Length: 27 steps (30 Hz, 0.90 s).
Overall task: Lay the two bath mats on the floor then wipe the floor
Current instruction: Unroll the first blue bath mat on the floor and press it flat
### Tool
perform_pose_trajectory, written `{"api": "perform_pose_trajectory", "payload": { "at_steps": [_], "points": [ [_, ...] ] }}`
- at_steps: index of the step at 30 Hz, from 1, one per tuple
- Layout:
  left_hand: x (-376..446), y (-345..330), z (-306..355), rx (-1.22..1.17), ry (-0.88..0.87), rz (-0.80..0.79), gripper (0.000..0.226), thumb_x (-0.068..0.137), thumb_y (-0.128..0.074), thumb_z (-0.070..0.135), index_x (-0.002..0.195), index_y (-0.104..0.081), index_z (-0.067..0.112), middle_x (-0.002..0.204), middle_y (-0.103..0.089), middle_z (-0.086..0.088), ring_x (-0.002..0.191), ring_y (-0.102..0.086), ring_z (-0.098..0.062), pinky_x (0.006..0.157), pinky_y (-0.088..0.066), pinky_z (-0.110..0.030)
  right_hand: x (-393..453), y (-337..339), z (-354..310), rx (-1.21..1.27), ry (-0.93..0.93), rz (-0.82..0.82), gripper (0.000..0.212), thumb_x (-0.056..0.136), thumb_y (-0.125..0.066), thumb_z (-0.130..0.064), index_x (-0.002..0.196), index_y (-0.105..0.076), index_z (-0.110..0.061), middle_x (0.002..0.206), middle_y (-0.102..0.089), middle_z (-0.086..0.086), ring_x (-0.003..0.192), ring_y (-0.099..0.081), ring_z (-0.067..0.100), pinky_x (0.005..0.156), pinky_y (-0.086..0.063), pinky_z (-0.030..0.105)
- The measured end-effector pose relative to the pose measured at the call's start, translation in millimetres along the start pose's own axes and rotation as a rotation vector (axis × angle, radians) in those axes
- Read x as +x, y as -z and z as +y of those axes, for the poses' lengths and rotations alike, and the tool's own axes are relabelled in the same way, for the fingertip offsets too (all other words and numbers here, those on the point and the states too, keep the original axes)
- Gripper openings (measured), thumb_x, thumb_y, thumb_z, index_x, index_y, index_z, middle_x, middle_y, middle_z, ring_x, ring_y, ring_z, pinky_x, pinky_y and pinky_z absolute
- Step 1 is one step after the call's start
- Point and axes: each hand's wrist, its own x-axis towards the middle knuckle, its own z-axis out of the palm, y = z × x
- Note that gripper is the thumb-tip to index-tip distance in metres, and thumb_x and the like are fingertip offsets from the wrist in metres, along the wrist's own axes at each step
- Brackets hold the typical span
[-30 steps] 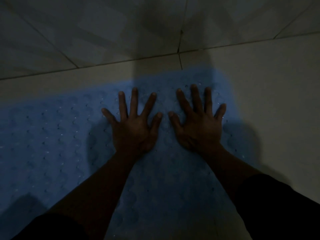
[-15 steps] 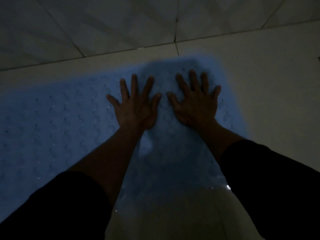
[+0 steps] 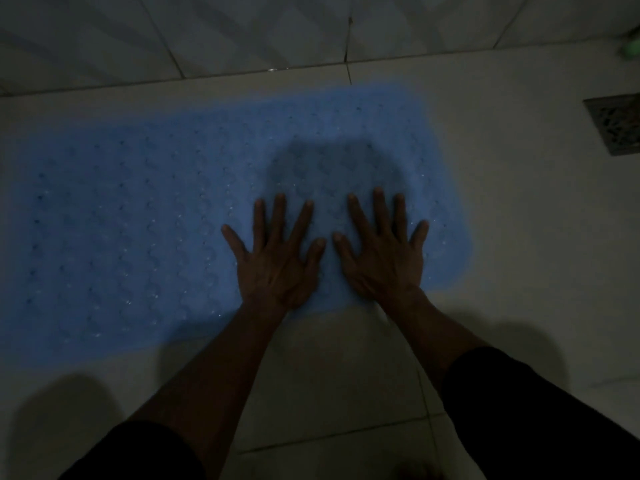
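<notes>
Dim light; tiled bathroom floor seen from above. A pale blue, rectangular, bumpy rubber bath mat (image 3: 138, 220) is spread flat on the off-white tiled floor (image 3: 329, 393), its far long edge lying near the base of the grey tiled wall (image 3: 242, 29). Most of the mat is stretched out to the left of the fingers; small glints are scattered over its studded surface.

The left hand (image 3: 277, 268) is laid palm down on the mat's right part, close to the near edge, fingers (image 3: 278, 216) splayed and flat, nothing gripped. The right hand (image 3: 384, 261) is placed just beside it, thumbs nearly touching, fingers (image 3: 379, 209) likewise spread and pressed flat, nothing clasped. A dark shadow is cast on the mat just beyond the fingertips. The mat's rounded right end is seen just right of the right little finger. Both forearms are bare, with dark sleeves (image 3: 519, 410) pushed up.

Well to the right of the fingers, a square metal floor drain grate (image 3: 616, 124) is set into the floor. A blurred green object (image 3: 630, 50), not identifiable, is seen at the far right by the wall.
</notes>
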Motion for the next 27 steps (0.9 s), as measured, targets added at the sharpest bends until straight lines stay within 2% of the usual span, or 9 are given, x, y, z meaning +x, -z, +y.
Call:
{"api": "perform_pose_trajectory", "payload": {
  "at_steps": [7,12,17,21,24,27],
  "points": [
    [-0.6,-0.5,-1.6,-0.052,0.004,0.02,0.064,0.098,-0.019,0.068,0.155,0.003,0.049,0.168,0.009,0.007,0.154,0.015,-0.023,0.115,0.007,-0.07,0.1,-3.3,-2.9,-0.007,-0.013,0.059,0.071,0.093,-0.025,-0.07,0.155,-0.001,-0.045,0.166,0.008,-0.007,0.153,0.013,0.025,0.117,0.001,0.067],
    [-0.9,0.5,-2.9,-0.029,-0.003,0.015,0.064,0.098,-0.019,0.069,0.155,0.003,0.048,0.168,0.008,0.006,0.154,0.013,-0.025,0.114,0.004,-0.071,-0.5,-3.1,-2.5,-0.011,0.01,0.043,0.071,0.094,-0.025,-0.069,0.155,0.001,-0.043,0.166,0.009,-0.006,0.152,0.014,0.026,0.116,0.001,0.067],
    [2.5,5.1,-4.2,-0.039,0.006,-0.09,0.065,0.096,-0.014,0.071,0.153,0.01,0.051,0.166,0.018,0.009,0.152,0.022,-0.022,0.114,0.01,-0.07,0.1,0.6,-4.5,-0.008,0.001,-0.016,0.07,0.094,-0.021,-0.07,0.153,0.008,-0.046,0.165,0.014,-0.007,0.151,0.018,0.026,0.116,0.003,0.067],
    [-5.9,18.7,-21.3,-0.018,-0.032,-0.145,0.068,0.096,-0.015,0.07,0.155,0.009,0.047,0.166,0.015,0.007,0.152,0.021,-0.023,0.117,0.007,-0.066,-3.6,3.8,-19.2,0.048,-0.042,-0.037,0.069,0.095,-0.026,-0.066,0.154,0.003,-0.045,0.166,0.012,-0.005,0.152,0.015,0.027,0.116,0.003,0.067],
    [-37.1,29.8,-62.2,-0.089,0.082,-0.074,0.067,0.098,-0.018,0.066,0.157,0.006,0.042,0.167,0.014,0.002,0.152,0.019,-0.025,0.12,0.007,-0.06,-15.9,-1.5,-54.4,0.012,0.088,0.017,0.07,0.095,-0.029,-0.065,0.156,-0.003,-0.042,0.167,0.006,-0.001,0.152,0.01,0.029,0.116,0.001,0.068],
    [-72.0,37.0,-120.6,-0.09,0.233,-0.013,0.066,0.1,-0.018,0.063,0.158,0.003,0.039,0.168,0.01,0.0,0.153,0.014,-0.027,0.12,0.005,-0.06,-25.9,-11.8,-111.3,0.024,0.246,-0.058,0.071,0.095,-0.029,-0.064,0.157,-0.004,-0.039,0.167,0.004,0.001,0.153,0.007,0.029,0.116,-0.002,0.067]
  ]
}}
